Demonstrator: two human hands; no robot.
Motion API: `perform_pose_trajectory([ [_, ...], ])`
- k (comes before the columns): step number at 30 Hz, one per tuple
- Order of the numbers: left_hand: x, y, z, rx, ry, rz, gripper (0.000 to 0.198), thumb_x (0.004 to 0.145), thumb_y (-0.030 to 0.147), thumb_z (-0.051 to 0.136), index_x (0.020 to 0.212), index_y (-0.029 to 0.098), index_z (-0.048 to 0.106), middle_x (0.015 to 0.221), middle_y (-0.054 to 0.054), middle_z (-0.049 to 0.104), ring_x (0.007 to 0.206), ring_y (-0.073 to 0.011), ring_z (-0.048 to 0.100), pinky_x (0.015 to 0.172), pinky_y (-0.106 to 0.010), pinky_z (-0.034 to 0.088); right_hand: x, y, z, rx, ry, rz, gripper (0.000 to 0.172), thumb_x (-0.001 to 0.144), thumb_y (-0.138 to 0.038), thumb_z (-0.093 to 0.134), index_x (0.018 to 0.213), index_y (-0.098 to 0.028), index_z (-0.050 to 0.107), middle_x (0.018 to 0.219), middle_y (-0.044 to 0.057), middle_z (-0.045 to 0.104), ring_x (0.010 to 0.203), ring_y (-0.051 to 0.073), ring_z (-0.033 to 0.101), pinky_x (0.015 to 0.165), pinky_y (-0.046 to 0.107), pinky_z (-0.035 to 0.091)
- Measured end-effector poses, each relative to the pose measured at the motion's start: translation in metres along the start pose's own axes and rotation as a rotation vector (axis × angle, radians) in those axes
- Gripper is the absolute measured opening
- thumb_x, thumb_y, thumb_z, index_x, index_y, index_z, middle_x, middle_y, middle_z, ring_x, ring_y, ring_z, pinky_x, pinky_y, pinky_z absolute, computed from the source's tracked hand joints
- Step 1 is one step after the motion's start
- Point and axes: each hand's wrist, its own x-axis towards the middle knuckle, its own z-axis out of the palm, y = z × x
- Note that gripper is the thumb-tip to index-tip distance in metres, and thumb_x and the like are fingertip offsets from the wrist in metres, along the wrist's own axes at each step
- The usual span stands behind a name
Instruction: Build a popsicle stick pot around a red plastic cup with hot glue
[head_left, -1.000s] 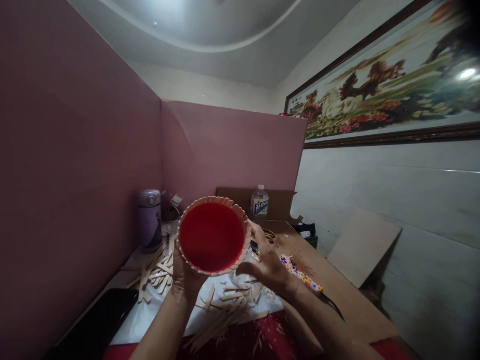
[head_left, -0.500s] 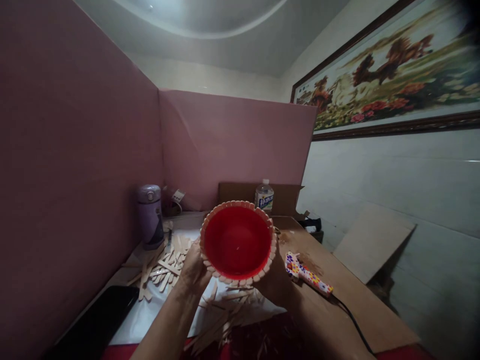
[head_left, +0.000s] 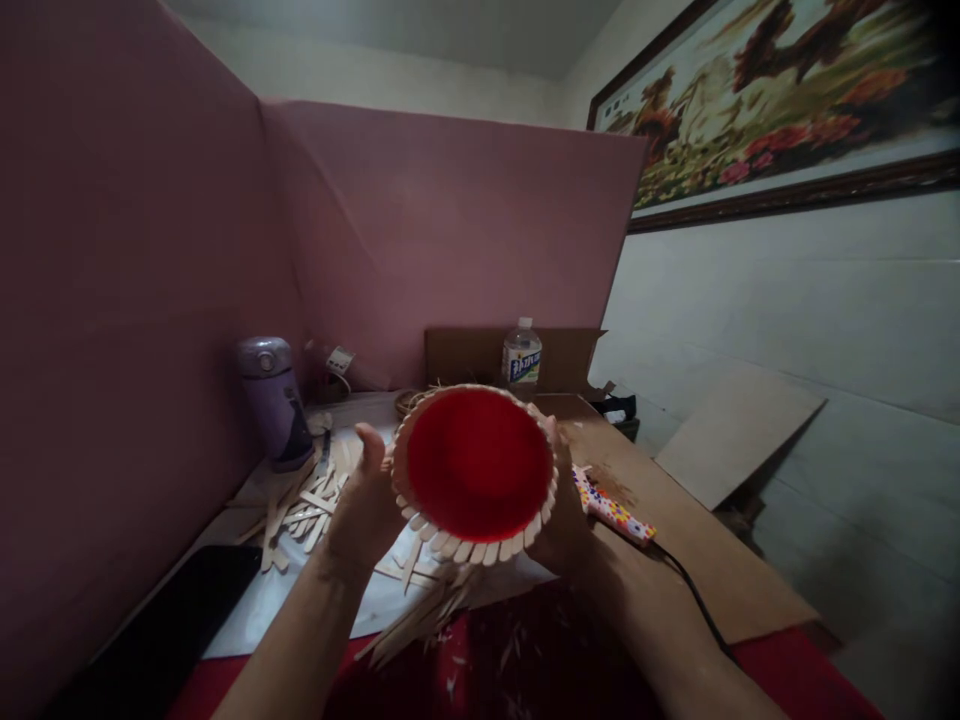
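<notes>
Between my hands is a round bowl (head_left: 480,465), red inside, its rim edged with wooden craft sticks side by side. My left hand (head_left: 367,505) lies against its left side, thumb raised and apart from the fingers, which are partly hidden behind the bowl. On the right side, my right hand (head_left: 559,500) grips the bowl, with most of its fingers out of sight behind it. Loose craft sticks (head_left: 315,510) lie in a heap left of my left hand. More sticks (head_left: 431,605) lie below the bowl on a white sheet.
A flower-patterned glue gun (head_left: 615,515) with a black cord rests on a cardboard sheet (head_left: 697,580) at the right. A purple flask (head_left: 274,405) stands at the left, a plastic bottle (head_left: 522,355) at the back. A black phone-like slab (head_left: 172,620) lies front left.
The view has tilted down and the bowl has turned, showing more of its stick-covered front. My left thumb has lifted off the rim.
</notes>
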Motion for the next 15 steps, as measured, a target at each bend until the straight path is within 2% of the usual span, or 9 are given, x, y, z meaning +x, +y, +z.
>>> perform_pose_trajectory([
  [3,-0.001,-0.003,-0.002,0.057,0.011,0.068,0.062,0.077,0.066,0.054,0.122,0.024,0.06,0.107,-0.007,0.07,0.106,-0.0305,0.061,0.089,-0.044,0.05,0.004,-0.004,-0.006,0.003,0.057,-0.067,0.107,0.076,-0.056,0.062,0.149,-0.027,-0.011,0.158,0.009,0.008,0.142,0.037,0.018,0.112,0.061,0.025],
  [7,-0.006,-0.005,-0.007,0.133,0.078,0.141,0.055,0.074,0.053,0.067,0.123,0.03,0.059,0.11,-0.003,0.069,0.1,-0.0275,0.063,0.079,-0.038,0.054,0.007,-0.011,-0.01,0.027,0.117,-0.078,0.096,0.081,-0.047,0.061,0.151,-0.03,-0.003,0.159,0.005,0.007,0.142,0.035,0.019,0.112,0.059,0.029],
  [10,-0.007,-0.004,-0.004,0.148,0.117,0.168,0.054,0.071,0.042,0.071,0.122,0.031,0.058,0.095,-0.001,0.07,0.072,-0.0177,0.064,0.058,-0.027,0.053,0.005,-0.011,-0.005,0.049,0.093,0.018,0.092,0.085,-0.042,0.057,0.15,-0.033,-0.007,0.159,0.004,0.004,0.143,0.033,0.018,0.113,0.058,0.028],
  [11,-0.007,-0.004,-0.003,0.151,0.13,0.169,0.052,0.071,0.04,0.071,0.12,0.03,0.06,0.083,0.001,0.069,0.059,-0.0132,0.059,0.049,-0.023,0.049,0.005,-0.01,-0.003,0.063,0.074,0.055,0.094,0.085,-0.041,0.058,0.149,-0.032,-0.009,0.159,0.004,0.006,0.143,0.032,0.018,0.114,0.058,0.027],
  [13,-0.006,-0.003,-0.001,0.157,0.15,0.151,0.045,0.073,0.042,0.069,0.115,0.027,0.062,0.056,0.005,0.057,0.04,-0.0066,0.042,0.036,-0.018,0.038,0.004,-0.009,0.0,0.095,0.015,0.117,0.1,0.082,-0.043,0.062,0.15,-0.029,-0.01,0.158,0.007,0.011,0.143,0.032,0.018,0.115,0.055,0.027],
  [15,-0.004,-0.002,-0.001,0.174,0.164,0.123,0.042,0.075,0.044,0.067,0.112,0.026,0.063,0.046,0.007,0.045,0.035,-0.0046,0.03,0.032,-0.016,0.03,0.005,-0.01,0.002,0.127,-0.047,0.151,0.109,0.077,-0.046,0.068,0.15,-0.027,-0.01,0.156,0.01,0.019,0.143,0.031,0.021,0.114,0.052,0.031],
])
